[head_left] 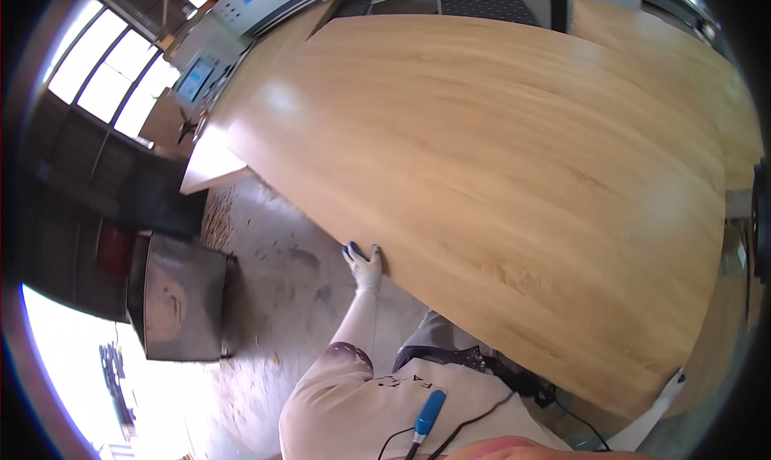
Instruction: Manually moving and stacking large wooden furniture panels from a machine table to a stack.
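— Now, where is the panel [498,195] held?
— Its left edge is gripped by the gloved left hand [365,265], fingers curled over it.
— And the right hand [673,382]?
— It is seen at the panel's near right corner; its fingers cannot be made out.
— Below?
— A metal bin [183,299] stands on the floor [281,299].

left hand [365,265] on wood panel [514,187] edge, metal bin [183,298] left

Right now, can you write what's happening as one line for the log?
left hand: gloved, gripping near edge of wooden panel | right hand: at panel's lower right edge, grip unclear | panel: large, light wood | floor: concrete, wood chips
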### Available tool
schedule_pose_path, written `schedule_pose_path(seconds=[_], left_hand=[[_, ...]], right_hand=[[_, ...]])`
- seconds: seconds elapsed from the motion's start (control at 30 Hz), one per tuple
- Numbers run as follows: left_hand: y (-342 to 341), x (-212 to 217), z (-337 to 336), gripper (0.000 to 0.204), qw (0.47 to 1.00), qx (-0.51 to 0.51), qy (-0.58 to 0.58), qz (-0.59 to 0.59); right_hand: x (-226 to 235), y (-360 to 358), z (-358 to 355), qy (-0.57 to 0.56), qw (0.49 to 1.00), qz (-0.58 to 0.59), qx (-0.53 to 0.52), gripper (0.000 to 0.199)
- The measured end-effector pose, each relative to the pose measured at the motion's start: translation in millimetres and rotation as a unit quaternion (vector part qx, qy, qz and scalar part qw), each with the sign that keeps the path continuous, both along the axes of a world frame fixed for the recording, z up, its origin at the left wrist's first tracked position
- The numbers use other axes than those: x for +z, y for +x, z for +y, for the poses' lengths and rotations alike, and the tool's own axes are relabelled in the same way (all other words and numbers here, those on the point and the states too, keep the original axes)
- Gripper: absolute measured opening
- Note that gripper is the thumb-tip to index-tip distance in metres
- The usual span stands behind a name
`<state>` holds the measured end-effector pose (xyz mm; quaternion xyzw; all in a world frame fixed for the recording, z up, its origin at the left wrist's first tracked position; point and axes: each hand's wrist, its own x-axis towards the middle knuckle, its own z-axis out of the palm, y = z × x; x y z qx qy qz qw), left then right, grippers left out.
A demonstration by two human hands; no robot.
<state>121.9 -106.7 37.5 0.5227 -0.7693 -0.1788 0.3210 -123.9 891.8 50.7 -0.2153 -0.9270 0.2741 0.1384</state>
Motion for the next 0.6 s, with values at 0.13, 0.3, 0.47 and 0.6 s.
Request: schedule_pose_path(seconds=[0.13, 0.3, 0.47, 0.6], left_hand=[[-15, -10, 76, 0.073, 0.857, -0.025, 0.35, 0.376], [-28, -22, 109, 0.044, 0.729, 0.038, 0.427, 0.533], [-28, -21, 94, 0.041, 0.702, 0.068, 0.443, 0.553], [-33, -16, 49, 0.04, 0.728, 0.045, 0.409, 0.549]], right_hand=[[1, -10, 6, 0.068, 0.994, -0.084, 0.021, 0.063], [23, -12, -12, 0.25, 0.96, -0.118, 0.037, 0.064], [37, 3, -60, 0.205, 0.972, -0.112, -0.001, 0.064], [43, 16, -112, 0.155, 0.983, -0.1, -0.013, 0.063]])
